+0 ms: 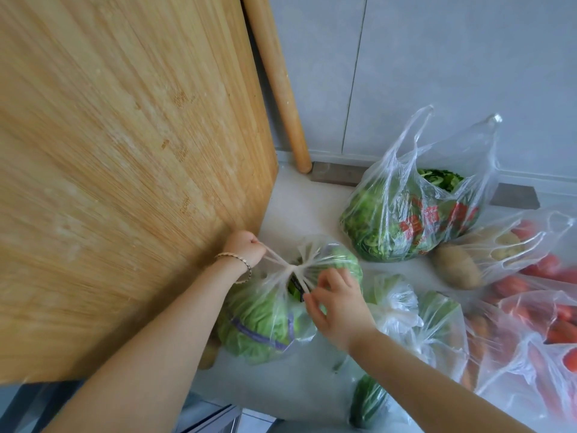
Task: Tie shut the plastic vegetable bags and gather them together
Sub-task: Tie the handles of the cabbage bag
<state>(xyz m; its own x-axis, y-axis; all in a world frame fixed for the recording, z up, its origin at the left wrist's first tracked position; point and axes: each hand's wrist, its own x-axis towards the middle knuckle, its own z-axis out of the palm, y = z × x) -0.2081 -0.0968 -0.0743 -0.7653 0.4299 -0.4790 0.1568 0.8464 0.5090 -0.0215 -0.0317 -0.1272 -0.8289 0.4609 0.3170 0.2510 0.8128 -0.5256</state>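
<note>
A clear plastic bag of pale green cabbage [262,326] lies on the counter in front of me. Its two handles cross in a tight twist [292,270] above its mouth. My left hand [245,246], with a bracelet on the wrist, grips one handle in a fist and pulls it left, taut. My right hand [335,303] pinches the other handle between thumb and fingers just right of the twist. Behind it stands an open bag of dark leafy greens [406,220] with its handles upright. A tied bag of greens [415,320] sits to the right.
A large bamboo board [125,167] leans at the left, a wooden rolling pin [278,82] against the wall behind it. Bags of potatoes [487,254] and carrots [537,326] lie at the right. A cucumber bag [368,401] sits near the counter's front edge.
</note>
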